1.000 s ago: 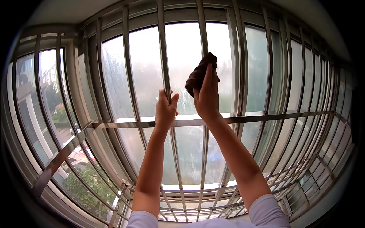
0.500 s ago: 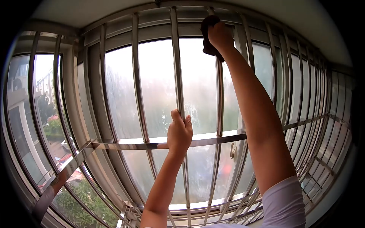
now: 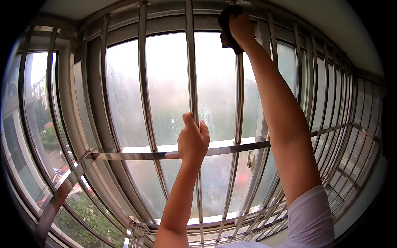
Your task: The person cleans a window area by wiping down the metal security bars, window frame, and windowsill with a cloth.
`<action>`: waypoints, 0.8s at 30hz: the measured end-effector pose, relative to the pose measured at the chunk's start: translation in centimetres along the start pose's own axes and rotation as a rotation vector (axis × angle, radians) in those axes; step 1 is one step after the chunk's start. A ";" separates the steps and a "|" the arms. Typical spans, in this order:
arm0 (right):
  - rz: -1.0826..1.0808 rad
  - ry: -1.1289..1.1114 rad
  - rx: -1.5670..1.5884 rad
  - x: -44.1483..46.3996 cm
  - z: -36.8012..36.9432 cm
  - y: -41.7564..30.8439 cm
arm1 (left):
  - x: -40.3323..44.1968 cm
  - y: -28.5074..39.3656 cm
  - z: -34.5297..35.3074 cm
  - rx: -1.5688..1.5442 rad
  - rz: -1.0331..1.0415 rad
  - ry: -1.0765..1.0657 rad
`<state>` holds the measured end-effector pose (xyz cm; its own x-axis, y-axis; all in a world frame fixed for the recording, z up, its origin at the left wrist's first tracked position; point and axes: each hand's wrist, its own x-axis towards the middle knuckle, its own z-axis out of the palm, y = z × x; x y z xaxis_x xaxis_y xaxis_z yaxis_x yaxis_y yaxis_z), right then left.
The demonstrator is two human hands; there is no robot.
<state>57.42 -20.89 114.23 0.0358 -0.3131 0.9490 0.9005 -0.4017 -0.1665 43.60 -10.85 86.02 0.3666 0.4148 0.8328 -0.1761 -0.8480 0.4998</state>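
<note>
Stretched high, my right hand [image 3: 243, 29] is closed on a dark cloth [image 3: 227, 29], which is wrapped around the upper part of a vertical metal bar [image 3: 238, 95]. My left hand [image 3: 193, 138] grips another upright bar [image 3: 190, 62] just above the flat horizontal rail [image 3: 165, 155]. Its fingers curl around the bar, with the thumb on the right side. Behind the bars stands a hazy window pane [image 3: 169, 82] with whitish splash marks near my left hand.
More upright bars [image 3: 144, 78] run across the front and along both sides. A window latch [image 3: 250, 160] sits low on the frame to the right. Lower down is a metal grid [image 3: 248, 225]. Green bushes [image 3: 89, 217] show outside at lower left.
The whole view has shifted slightly, so the bars and both hands appear a little higher or farther left. My right hand still holds the cloth on the same bar; my left grip is unchanged.
</note>
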 end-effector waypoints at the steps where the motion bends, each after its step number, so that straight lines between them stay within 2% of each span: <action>1: -0.003 -0.066 0.048 -1.2 -0.7 0.1 | 0.0 0.2 -0.1 0.000 -0.012 -0.001; 3: 0.094 -0.286 0.085 -4.0 -2.5 0.3 | -0.1 0.2 -0.1 0.003 -0.018 -0.002; 10: 0.202 -0.270 0.246 -14.0 -6.3 0.5 | -0.1 0.1 0.1 -0.009 -0.035 0.020; 13: 0.180 -0.302 0.284 -18.0 -7.8 0.9 | -0.2 -0.2 0.3 -0.038 -0.038 0.028; 15: 0.207 -0.399 0.273 -21.1 -9.2 1.5 | -0.1 -0.6 0.4 -0.061 -0.035 0.043; 19: 0.090 -0.594 0.169 -26.6 -13.4 2.7 | -0.2 -0.9 0.5 -0.102 -0.010 0.034; 21: 0.060 -0.552 0.221 -26.5 -14.7 3.7 | -0.3 -1.0 0.5 -0.112 0.013 0.047; 22: 0.177 -0.455 0.320 -26.2 -15.4 3.9 | -0.4 -0.8 0.2 -0.117 0.072 0.032; 23: 0.291 -0.353 0.417 -25.8 -16.1 4.3 | -0.4 -1.0 0.4 -0.157 0.011 0.024; 24: 0.741 -0.252 0.828 -25.6 -16.2 6.0 | -0.4 -0.9 0.3 -0.162 0.001 0.012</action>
<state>54.92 -29.27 84.57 0.6796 -0.0176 0.7333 0.6278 0.5310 -0.5691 43.92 -10.37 85.15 0.3555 0.4188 0.8356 -0.3220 -0.7844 0.5301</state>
